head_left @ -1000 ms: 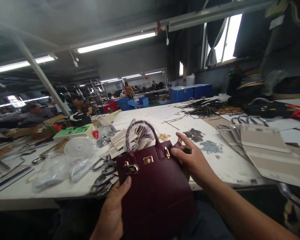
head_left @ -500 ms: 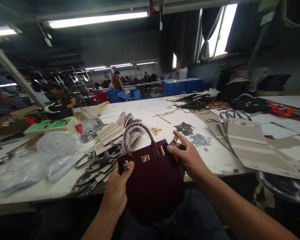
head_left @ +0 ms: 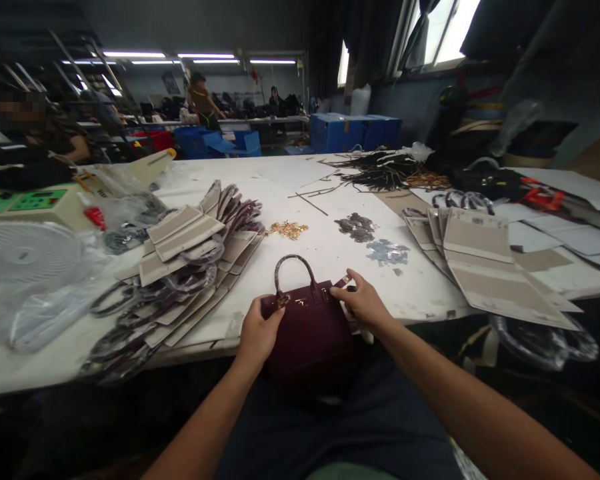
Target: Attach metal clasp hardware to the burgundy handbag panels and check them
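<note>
A dark burgundy handbag [head_left: 307, 337] is upright at the table's front edge, above my lap. Its arched handle [head_left: 294, 259] is wrapped in clear film, and gold-coloured hardware shows along the upper front. My left hand [head_left: 261, 333] grips the bag's upper left corner, thumb on the front near a metal fitting. At the upper right, my right hand [head_left: 363, 301] is closed on the bag's side, thumb and forefinger by a short strap [head_left: 344, 283] with a gold-coloured end. Fingers behind the bag are hidden.
Flat bag panels with wrapped handles are stacked left [head_left: 185, 247] and right [head_left: 480, 260] on the white table [head_left: 240, 175]. Small gold pieces [head_left: 289, 230], grey pieces [head_left: 356, 227] and dark strips [head_left: 380, 170] lie beyond the bag. A co-worker [head_left: 35, 133] sits at far left.
My view has tipped down and shifted, bringing more of the table and my lap into sight. The bag appears smaller and lower, still in both hands.
</note>
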`<state>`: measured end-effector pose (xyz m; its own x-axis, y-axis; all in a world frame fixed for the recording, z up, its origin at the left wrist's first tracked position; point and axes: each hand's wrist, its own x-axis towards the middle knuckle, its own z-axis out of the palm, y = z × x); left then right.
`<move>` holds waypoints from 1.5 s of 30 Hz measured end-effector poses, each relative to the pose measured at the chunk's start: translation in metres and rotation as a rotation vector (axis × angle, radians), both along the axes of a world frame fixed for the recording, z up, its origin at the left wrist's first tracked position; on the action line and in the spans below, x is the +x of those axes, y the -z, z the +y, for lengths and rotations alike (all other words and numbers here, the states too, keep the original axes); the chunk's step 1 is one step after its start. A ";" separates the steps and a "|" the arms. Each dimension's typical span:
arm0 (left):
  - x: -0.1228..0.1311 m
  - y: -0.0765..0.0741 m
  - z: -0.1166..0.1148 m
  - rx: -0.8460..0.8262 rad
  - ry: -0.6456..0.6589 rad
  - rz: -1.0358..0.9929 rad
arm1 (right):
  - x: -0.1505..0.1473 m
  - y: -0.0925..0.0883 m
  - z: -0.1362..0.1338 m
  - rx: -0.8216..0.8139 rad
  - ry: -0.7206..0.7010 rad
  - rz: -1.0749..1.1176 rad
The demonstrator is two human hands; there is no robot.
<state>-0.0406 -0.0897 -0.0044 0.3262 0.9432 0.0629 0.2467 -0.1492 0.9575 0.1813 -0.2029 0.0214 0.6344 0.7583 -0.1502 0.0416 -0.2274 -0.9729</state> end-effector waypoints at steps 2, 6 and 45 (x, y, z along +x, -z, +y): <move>0.004 0.002 0.005 0.019 0.058 0.089 | 0.012 0.003 0.000 -0.103 -0.052 -0.052; 0.005 -0.007 0.014 0.145 0.099 0.551 | 0.029 -0.017 -0.007 -0.164 -0.092 -0.262; 0.028 0.027 0.027 0.571 -0.069 0.970 | -0.026 0.030 0.197 -0.023 -0.417 0.748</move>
<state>-0.0122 -0.0623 -0.0310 0.4200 0.8753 0.2396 0.8741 -0.4612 0.1527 0.1550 -0.0058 -0.0085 0.0321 0.8993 -0.4362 -0.5245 -0.3563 -0.7732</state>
